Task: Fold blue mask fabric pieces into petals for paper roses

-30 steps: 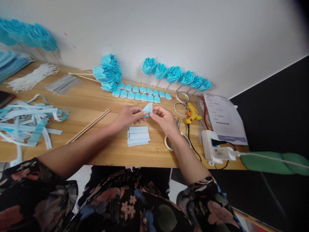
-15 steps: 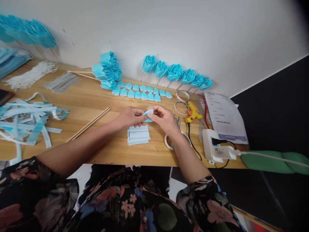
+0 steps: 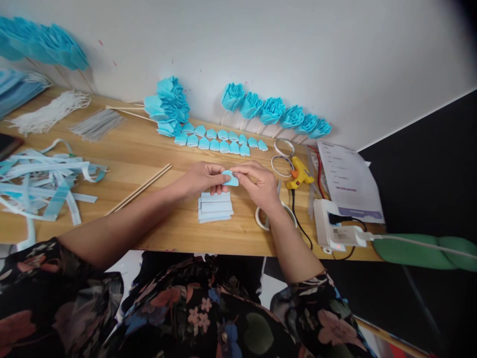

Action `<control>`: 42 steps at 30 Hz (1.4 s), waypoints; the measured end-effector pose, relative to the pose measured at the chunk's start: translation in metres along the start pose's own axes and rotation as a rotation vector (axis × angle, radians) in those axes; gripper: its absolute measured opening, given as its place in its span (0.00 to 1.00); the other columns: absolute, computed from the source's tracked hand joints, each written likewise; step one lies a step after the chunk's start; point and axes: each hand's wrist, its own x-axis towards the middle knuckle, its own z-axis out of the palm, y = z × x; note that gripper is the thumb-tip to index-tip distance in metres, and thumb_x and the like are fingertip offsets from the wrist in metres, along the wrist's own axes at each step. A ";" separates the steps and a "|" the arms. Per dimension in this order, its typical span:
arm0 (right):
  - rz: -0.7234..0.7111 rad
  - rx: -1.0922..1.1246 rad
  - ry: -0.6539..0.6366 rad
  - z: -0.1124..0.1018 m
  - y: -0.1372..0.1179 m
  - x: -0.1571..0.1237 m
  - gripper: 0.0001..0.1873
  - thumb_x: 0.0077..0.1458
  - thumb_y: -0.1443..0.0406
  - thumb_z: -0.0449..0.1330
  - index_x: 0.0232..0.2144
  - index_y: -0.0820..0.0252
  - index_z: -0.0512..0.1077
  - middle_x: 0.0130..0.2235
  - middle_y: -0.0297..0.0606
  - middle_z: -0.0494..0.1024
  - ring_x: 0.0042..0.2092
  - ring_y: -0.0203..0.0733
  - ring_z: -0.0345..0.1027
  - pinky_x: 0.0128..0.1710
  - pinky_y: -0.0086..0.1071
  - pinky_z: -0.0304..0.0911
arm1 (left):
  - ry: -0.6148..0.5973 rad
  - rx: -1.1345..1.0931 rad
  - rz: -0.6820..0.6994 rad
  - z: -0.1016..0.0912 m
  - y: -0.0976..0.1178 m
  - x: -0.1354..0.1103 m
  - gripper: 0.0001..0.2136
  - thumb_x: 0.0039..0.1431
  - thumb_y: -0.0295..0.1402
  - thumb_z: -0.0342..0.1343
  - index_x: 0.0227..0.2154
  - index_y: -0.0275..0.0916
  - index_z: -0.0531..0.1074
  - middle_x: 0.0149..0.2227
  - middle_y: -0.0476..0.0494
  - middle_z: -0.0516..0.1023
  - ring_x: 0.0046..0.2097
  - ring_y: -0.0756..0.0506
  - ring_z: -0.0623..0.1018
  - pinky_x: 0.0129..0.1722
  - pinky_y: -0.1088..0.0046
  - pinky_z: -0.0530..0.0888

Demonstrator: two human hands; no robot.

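Note:
A small folded piece of blue mask fabric is held up between both hands. My left hand pinches its left side, thumb on top. At its right upper edge my right hand grips it between thumb and forefinger. Just below the hands lies a stack of pale blue-white fabric pieces. Beyond them, two rows of folded blue petals lie on the table. Scissors, partly hidden by my right forearm, rest beside a roll of white tape.
Blue fabric roses on sticks lean against the wall, with more piled at left. A yellow glue gun and a white power strip sit at right. Wooden sticks, fabric strips and white ear loops lie at left.
The fabric piece has been folded over; its white flap no longer shows and its outline is now rounded. My right fingers have shifted to its upper right edge. The view moved slightly.

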 end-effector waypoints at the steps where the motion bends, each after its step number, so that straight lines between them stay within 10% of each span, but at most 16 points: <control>1: -0.017 -0.010 -0.004 0.000 0.002 0.000 0.10 0.61 0.63 0.59 0.38 0.46 0.81 0.40 0.34 0.82 0.43 0.43 0.74 0.46 0.41 0.68 | 0.002 -0.016 0.004 0.000 0.000 0.000 0.10 0.59 0.33 0.60 0.24 0.36 0.72 0.21 0.50 0.75 0.22 0.54 0.71 0.24 0.79 0.67; 11: -0.104 -0.050 0.009 0.002 0.007 -0.001 0.15 0.61 0.68 0.56 0.38 0.47 0.82 0.41 0.35 0.82 0.43 0.41 0.75 0.46 0.39 0.70 | -0.011 -0.074 0.031 -0.001 -0.005 0.002 0.10 0.59 0.36 0.61 0.26 0.35 0.72 0.23 0.49 0.76 0.24 0.54 0.72 0.25 0.80 0.69; 19: 0.240 0.258 -0.042 0.002 0.007 -0.001 0.23 0.59 0.51 0.61 0.54 0.51 0.74 0.45 0.37 0.81 0.43 0.41 0.75 0.45 0.37 0.72 | 0.067 0.051 0.019 0.000 -0.006 0.001 0.11 0.59 0.35 0.59 0.25 0.35 0.70 0.22 0.50 0.74 0.22 0.55 0.70 0.23 0.80 0.67; 25: 0.314 0.208 -0.091 0.007 0.005 0.000 0.14 0.52 0.55 0.66 0.37 0.57 0.78 0.31 0.33 0.78 0.32 0.36 0.70 0.35 0.31 0.67 | 0.030 0.179 0.056 0.003 -0.009 0.002 0.13 0.58 0.37 0.59 0.23 0.36 0.70 0.20 0.51 0.73 0.22 0.55 0.69 0.22 0.81 0.66; 42: -0.238 -0.226 0.013 0.002 0.003 0.000 0.10 0.64 0.65 0.58 0.39 0.51 0.80 0.38 0.36 0.83 0.40 0.40 0.75 0.42 0.38 0.69 | 0.014 -0.127 -0.035 0.002 -0.008 0.002 0.11 0.56 0.35 0.64 0.23 0.35 0.72 0.20 0.50 0.74 0.22 0.56 0.69 0.21 0.81 0.64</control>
